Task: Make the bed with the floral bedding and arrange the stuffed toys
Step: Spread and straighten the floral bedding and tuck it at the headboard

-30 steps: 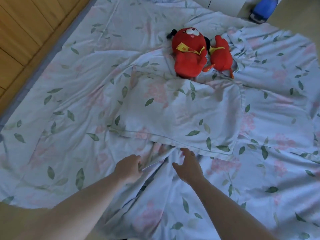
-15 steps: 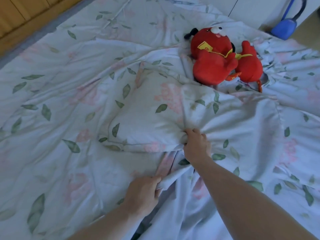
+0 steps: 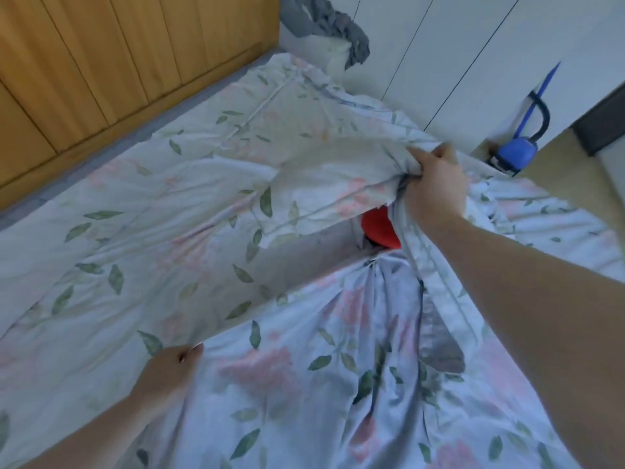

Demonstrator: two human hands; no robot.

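Right hand point(image 3: 434, 184) has gone up since 0.5 s ago: pillow point(image 3: 324, 184) that lay flat mid-bed is now lifted clear, centre-right of frame. Grip clenched on bunched pillowcase at pillow's right end, fabric tail hanging down along the forearm. Left hand point(image 3: 169, 370) has shifted to lower left, fingers curled, pinching the floral duvet point(image 3: 304, 384) edge; duvet bunches in folds toward frame centre. Both red toys were in full view before; now only one red stuffed toy point(image 3: 380, 228) shows, a small patch under the raised pillow, just beside right wrist, rest hidden. Can't tell where the 2nd toy is.

Surface: bed w/ floral sheet point(image 3: 142, 211), leaf + pink flower print, wrinkled, fills left and centre. Grey mattress edge point(image 3: 111, 147) runs along upper left.

Room: wood panel wall point(image 3: 101, 62) upper left. White cupboard doors point(image 3: 456, 45) upper right. Grey cloth heap point(image 3: 324, 22) on a pale pillow at top centre. Blue item w/ black loop point(image 3: 517, 150) at right edge, near cupboard; type unclear.
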